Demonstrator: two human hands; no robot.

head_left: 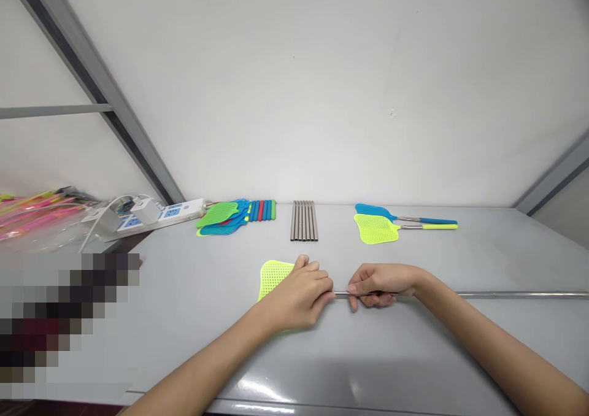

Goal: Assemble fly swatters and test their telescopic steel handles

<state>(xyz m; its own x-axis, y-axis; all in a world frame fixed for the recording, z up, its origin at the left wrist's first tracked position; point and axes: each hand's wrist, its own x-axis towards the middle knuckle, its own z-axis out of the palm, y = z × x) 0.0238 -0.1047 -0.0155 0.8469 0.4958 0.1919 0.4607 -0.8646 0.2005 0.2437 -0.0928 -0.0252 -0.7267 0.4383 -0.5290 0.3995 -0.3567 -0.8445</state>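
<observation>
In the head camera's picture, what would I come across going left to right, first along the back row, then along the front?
Back: bagged pink items, white power strip, pile of fly swatter heads, row of coloured grips, metal tubes, two fly swatters.
Front: lime-green mesh head, left hand, right hand.

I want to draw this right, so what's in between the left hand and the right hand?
A short stretch of thin metal rod, with the grey table showing around it, lies between the left hand and right hand in the head view.
</observation>
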